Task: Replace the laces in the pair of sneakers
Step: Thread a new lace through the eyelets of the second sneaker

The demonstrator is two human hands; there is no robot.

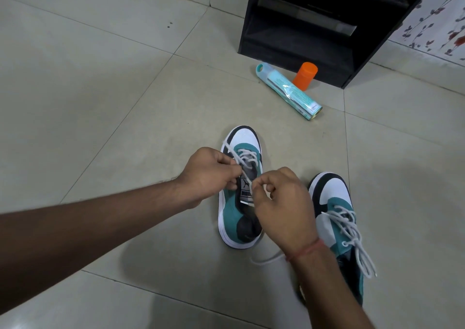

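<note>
Two teal, white and black sneakers stand on the tiled floor, toes pointing away from me. The left sneaker [232,218] is laced only through its lower eyelets with a white lace [242,156]. My left hand [210,175] pinches one strand of that lace at the shoe's left side. Over the tongue, my right hand [281,203] pinches the other strand, whose loose end trails on the floor under my wrist. The right sneaker [332,203] is fully laced, and its lace ends hang loose down its side.
A teal cylindrical can [289,91] lies on the floor beyond the shoes, with an orange cap [304,76] standing behind it. A black shelf unit [297,39] stands at the back. A floral wall panel [437,14] is at the top right.
</note>
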